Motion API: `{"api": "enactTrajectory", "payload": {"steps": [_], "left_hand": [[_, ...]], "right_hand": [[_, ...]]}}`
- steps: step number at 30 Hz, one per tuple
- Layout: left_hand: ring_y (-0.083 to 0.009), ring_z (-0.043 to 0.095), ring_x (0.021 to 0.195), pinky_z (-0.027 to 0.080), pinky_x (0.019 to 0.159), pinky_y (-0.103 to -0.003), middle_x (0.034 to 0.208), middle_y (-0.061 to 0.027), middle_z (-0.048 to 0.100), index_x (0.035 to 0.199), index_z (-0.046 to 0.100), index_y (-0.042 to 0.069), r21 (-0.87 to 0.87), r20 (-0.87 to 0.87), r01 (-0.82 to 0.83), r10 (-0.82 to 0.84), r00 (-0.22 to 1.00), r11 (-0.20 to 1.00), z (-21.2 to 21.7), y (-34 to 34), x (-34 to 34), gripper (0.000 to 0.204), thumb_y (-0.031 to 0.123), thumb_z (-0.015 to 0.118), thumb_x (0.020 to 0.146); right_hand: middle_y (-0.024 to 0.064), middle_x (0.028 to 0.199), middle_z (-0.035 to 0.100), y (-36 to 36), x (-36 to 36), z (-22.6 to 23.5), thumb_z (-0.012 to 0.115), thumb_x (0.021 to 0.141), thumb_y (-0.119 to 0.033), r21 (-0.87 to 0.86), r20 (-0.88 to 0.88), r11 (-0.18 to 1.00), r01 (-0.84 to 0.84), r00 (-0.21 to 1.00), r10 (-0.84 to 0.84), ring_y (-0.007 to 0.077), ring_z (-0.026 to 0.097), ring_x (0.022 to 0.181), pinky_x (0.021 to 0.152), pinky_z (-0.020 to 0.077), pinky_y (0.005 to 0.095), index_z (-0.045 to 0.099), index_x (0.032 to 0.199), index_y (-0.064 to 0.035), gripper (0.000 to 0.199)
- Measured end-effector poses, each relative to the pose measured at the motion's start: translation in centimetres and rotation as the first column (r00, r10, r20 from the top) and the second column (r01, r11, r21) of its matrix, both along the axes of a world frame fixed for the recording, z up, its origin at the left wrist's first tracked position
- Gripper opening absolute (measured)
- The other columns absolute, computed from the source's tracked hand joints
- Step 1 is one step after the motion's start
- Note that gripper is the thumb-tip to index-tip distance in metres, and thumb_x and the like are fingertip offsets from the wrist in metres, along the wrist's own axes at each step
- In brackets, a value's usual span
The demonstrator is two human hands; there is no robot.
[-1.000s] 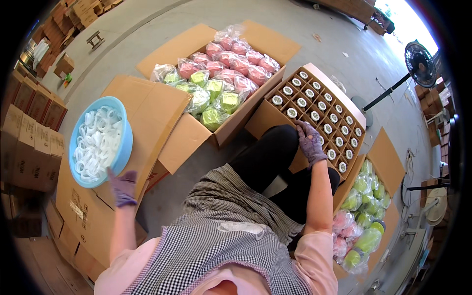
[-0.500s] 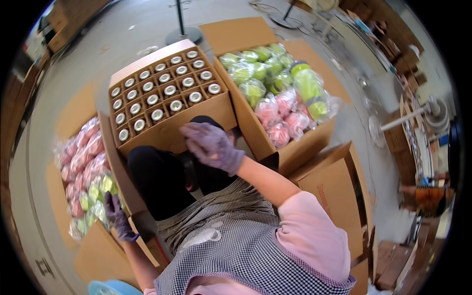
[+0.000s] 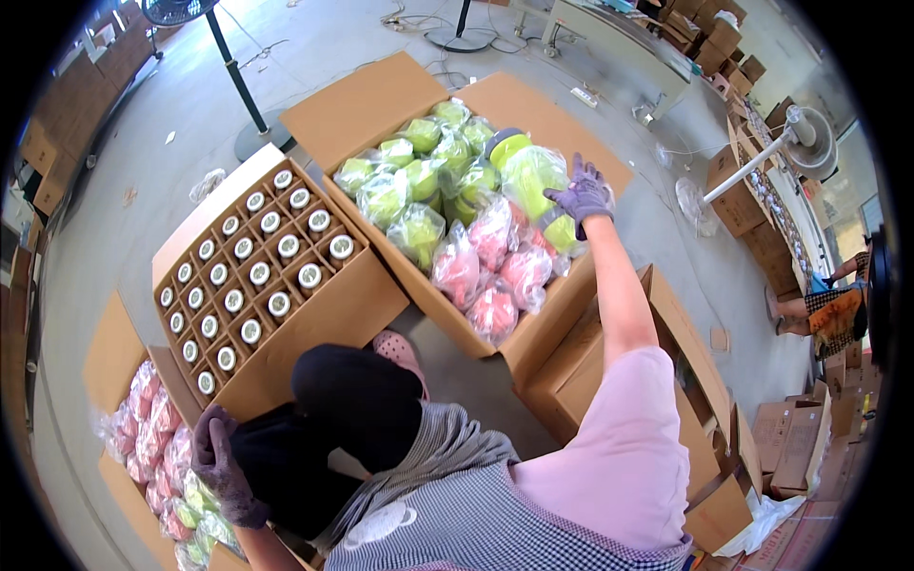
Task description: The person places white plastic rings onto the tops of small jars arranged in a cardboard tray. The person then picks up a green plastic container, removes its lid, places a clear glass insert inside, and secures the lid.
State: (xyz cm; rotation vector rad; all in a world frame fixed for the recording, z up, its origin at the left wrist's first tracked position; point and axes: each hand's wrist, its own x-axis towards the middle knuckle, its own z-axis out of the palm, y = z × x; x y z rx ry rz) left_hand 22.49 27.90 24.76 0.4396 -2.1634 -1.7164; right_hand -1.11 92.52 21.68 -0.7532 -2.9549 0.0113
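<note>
My right hand (image 3: 583, 197), in a purple-grey glove, reaches over the right rim of an open carton (image 3: 419, 276). Its fingers are spread beside a large green bagged item (image 3: 531, 173) with a grey end; I cannot tell whether they touch. Bagged green items (image 3: 416, 231) and bagged pink items (image 3: 493, 233) fill that carton. My gloved left hand (image 3: 227, 468) is by my knee, near the front corner of a divided carton (image 3: 328, 319), loosely curled with fingers apart and nothing visible in it. Round-lidded containers (image 3: 259, 273) stand upright in the dividers.
At the lower left, another carton holds pink bagged items (image 3: 143, 433) and green ones. Brown cartons (image 3: 562, 371) stand beside my right arm. Fans on stands (image 3: 249, 133) and a table (image 3: 619, 43) are beyond. Another person (image 3: 828, 309) is at the far right.
My right hand has swung from above my knees out to the right carton, its fingers spreading. My left hand has moved from the bagged items toward my knee. The view has turned right.
</note>
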Motion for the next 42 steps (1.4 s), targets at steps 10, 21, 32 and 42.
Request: {"api": "enactTrajectory", "payload": {"steps": [10,21,32,42], "left_hand": [[-0.0295,0.070,0.092,0.056,0.080,-0.035,0.103,-0.0179,0.070,0.102,0.070,-0.001,-0.624,0.018,0.314,-0.388,0.921,0.715,3.2,7.9,-6.1,0.016,0.002,0.066,0.087],[-0.0312,0.070,0.092,0.055,0.081,-0.036,0.101,-0.0169,0.071,0.099,0.071,0.001,-0.612,0.004,0.328,-0.412,0.911,0.719,3.8,10.8,-8.9,0.015,0.001,0.068,0.084],[-0.0288,0.070,0.098,0.053,0.087,-0.034,0.105,-0.0159,0.071,0.103,0.070,-0.001,-0.558,-0.006,0.459,-0.557,0.831,0.691,4.3,17.7,-12.5,0.017,-0.001,0.065,0.086],[-0.0277,0.071,0.094,0.056,0.079,-0.034,0.105,-0.0159,0.071,0.102,0.071,0.000,-0.514,-0.024,0.490,-0.583,0.812,0.704,4.1,17.9,-11.4,0.017,0.002,0.068,0.085]], "right_hand": [[0.0183,0.159,0.030,-0.1,-14.3,-3.2,0.082,0.058,-0.066,0.122,0.520,0.926,-0.357,0.818,0.247,0.0359,0.036,0.143,0.115,0.0351,0.0496,0.019,0.159,-0.0181,0.129],[0.0109,0.142,0.054,-1.6,-19.0,-3.8,0.075,0.076,-0.057,0.121,0.465,0.844,-0.523,0.781,0.418,0.0350,0.051,0.131,0.101,0.0400,0.0638,0.054,0.137,-0.0176,0.076],[0.0197,0.122,0.063,-0.2,-15.8,-3.9,0.056,0.092,-0.052,-0.052,-0.164,0.888,-0.457,0.881,0.444,0.0408,0.060,0.112,0.098,0.0469,0.0487,0.057,0.128,-0.0082,0.056],[0.0191,0.125,0.063,1.2,-15.2,-5.3,0.065,0.081,-0.061,0.079,0.274,0.852,-0.517,0.833,0.480,0.0367,0.058,0.118,0.103,0.0457,0.0460,0.064,0.124,-0.0079,0.069]]}}
